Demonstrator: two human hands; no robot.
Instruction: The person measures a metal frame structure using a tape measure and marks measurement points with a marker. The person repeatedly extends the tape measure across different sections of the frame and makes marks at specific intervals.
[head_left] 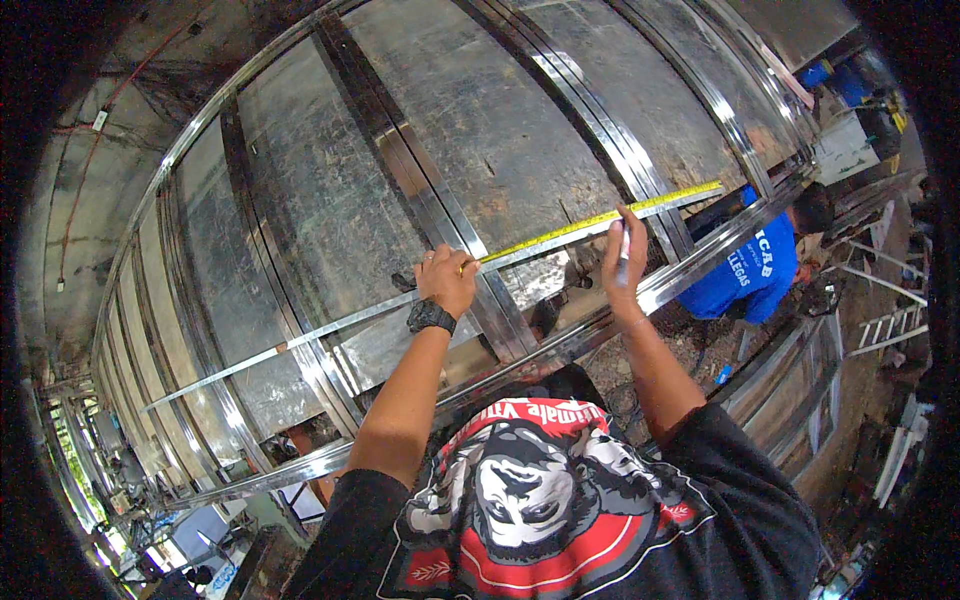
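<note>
A yellow tape measure (590, 222) is stretched along a long, thin metal strip (240, 368) that crosses the frame's tubes. My left hand (446, 278), with a black watch on its wrist, is closed on the tape's left end, pressing it down beside a pair of shiny tubes (490, 285). Further right, my right hand (620, 265) is closed around a slim whitish, pen-like stick (625, 245). The index fingertip of that hand reaches the tape's edge. Whether the stick's tip touches the strip cannot be made out.
Worn sheet metal panels (430, 90) lie beneath the shiny crosswise tubes. A long side rail (560, 340) runs between me and the panels. Close on the right, a person in a blue shirt (745, 270) bends down outside the rail. A white ladder (888, 328) and metal frames stand beyond.
</note>
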